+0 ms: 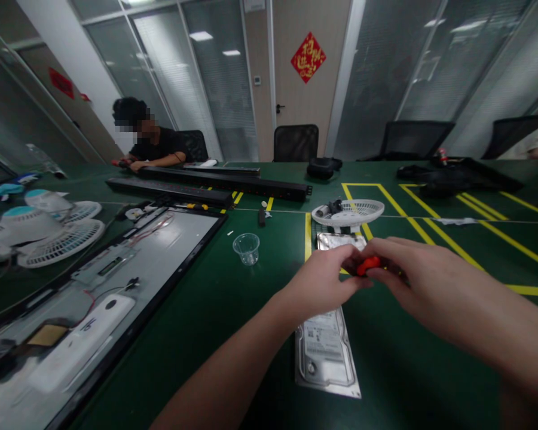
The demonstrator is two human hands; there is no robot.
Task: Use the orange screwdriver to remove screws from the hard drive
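Observation:
Both my hands meet above the green table, pinched together on a small red-orange object (368,264), which looks like a tool handle. My left hand (326,280) closes on it from the left and my right hand (406,272) from the right. Most of the red object is hidden by my fingers. Directly below my hands lies a silver hard drive (327,349), label side up, flat on the table. Its far end (341,240) shows beyond my fingers.
A clear plastic cup (247,248) stands left of my hands. A white fan grille (348,212) with small parts sits behind. An opened monitor back (94,286) fills the left, with white fans (45,230) beside it. Long black bars (215,179) lie across. Another person (150,140) sits far left.

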